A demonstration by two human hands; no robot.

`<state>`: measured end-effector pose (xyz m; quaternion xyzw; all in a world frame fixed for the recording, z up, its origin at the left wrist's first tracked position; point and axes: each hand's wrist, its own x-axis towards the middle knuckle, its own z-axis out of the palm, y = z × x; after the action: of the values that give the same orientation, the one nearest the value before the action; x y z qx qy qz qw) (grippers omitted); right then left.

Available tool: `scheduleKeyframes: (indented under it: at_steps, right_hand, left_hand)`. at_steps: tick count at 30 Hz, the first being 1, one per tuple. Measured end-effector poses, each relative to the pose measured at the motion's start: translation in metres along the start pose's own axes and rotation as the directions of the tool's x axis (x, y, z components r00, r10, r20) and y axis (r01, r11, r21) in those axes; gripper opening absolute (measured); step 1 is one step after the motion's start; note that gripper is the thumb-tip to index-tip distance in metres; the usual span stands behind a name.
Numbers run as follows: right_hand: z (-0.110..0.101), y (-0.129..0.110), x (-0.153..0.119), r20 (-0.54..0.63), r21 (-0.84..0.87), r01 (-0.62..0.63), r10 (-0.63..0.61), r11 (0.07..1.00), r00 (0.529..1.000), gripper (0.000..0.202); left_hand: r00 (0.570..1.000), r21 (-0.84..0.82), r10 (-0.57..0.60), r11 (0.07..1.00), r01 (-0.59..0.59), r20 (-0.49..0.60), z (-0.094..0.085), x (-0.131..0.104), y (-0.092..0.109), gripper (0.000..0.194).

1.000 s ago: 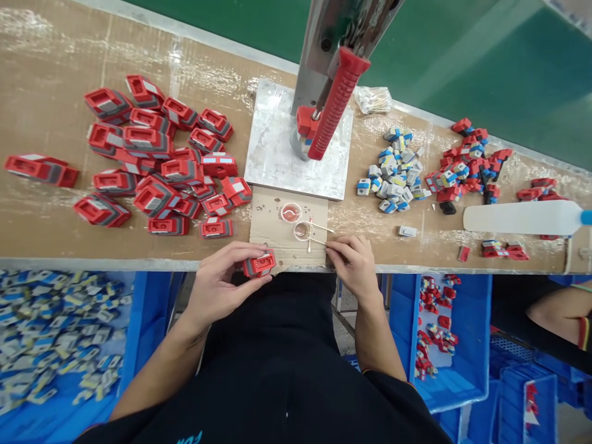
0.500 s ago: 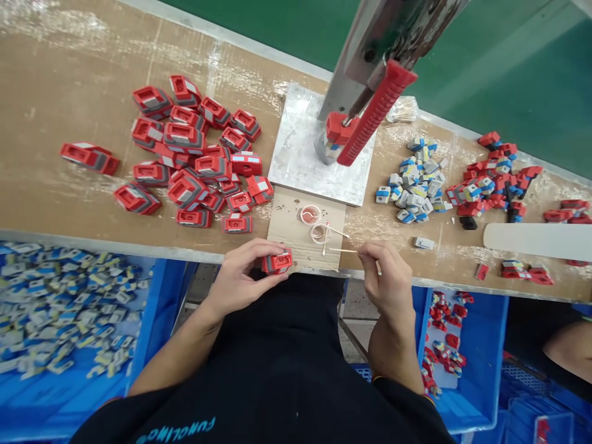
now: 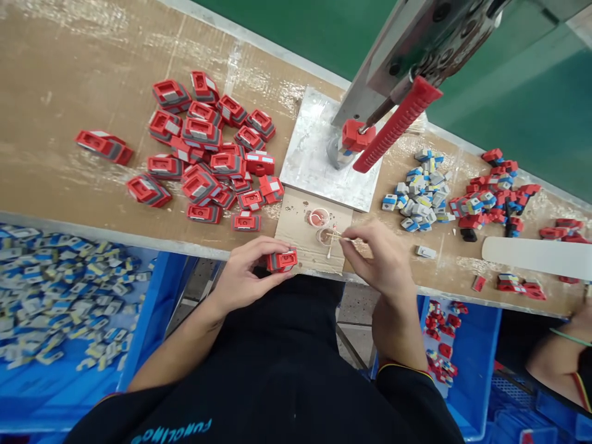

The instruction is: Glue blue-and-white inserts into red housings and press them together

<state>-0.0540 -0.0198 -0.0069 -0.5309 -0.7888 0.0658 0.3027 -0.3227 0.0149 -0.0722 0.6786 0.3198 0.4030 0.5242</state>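
My left hand (image 3: 250,269) is closed around a red and grey toy vehicle part (image 3: 282,260), its hollow side facing up, at the table's front edge. Pinched in the fingers of my right hand (image 3: 377,253) is a thin cotton swab (image 3: 340,237), its far end over the nearer small clear cup (image 3: 325,235). Just behind stands a second small cup (image 3: 319,217) with something reddish inside. Another swab (image 3: 330,250) leans at the nearer cup. Both cups are on a piece of cardboard (image 3: 296,216).
A press with a red handle (image 3: 393,126) stands on a metal plate (image 3: 300,166). Red parts (image 3: 201,132) are heaped at left, grey-blue parts (image 3: 423,191) and red-blue parts (image 3: 499,188) at right. Blue bins (image 3: 157,314) sit below the table. Another person's arm (image 3: 559,351) shows at far right.
My right hand has moved left, bringing the swab over the nearer cup. My left hand still holds the red part. The view has shifted slightly, and more of the other person's arm shows.
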Motion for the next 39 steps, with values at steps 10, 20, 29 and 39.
scheduleKeyframes:
  at_steps: [10, 20, 29, 39]
  right_hand:
    - [-0.001, -0.027, -0.007, -0.266, 0.269, -0.015, 0.089, 0.963, 0.96, 0.027]
    - [0.019, -0.043, -0.004, -0.276, 0.451, 0.028, 0.11, 0.892, 0.955, 0.024]
    - [0.017, -0.044, -0.002, -0.277, 0.463, 0.043, 0.099, 0.885, 0.956, 0.023]
    - [0.022, -0.045, 0.0, -0.282, 0.503, 0.076, 0.08, 0.861, 0.956, 0.021]
  left_hand:
    - [0.997, 0.02, 0.082, 0.996, -0.082, 0.017, 0.004, 0.006, 0.005, 0.028]
    - [0.988, 0.081, 0.14, 0.986, -0.145, 0.063, 0.006, 0.01, 0.013, 0.03]
    - [0.988, 0.077, 0.144, 0.986, -0.149, 0.055, 0.005, 0.008, 0.011, 0.03]
    - [0.985, 0.052, 0.162, 0.985, -0.165, 0.055, 0.006, 0.007, 0.009, 0.03]
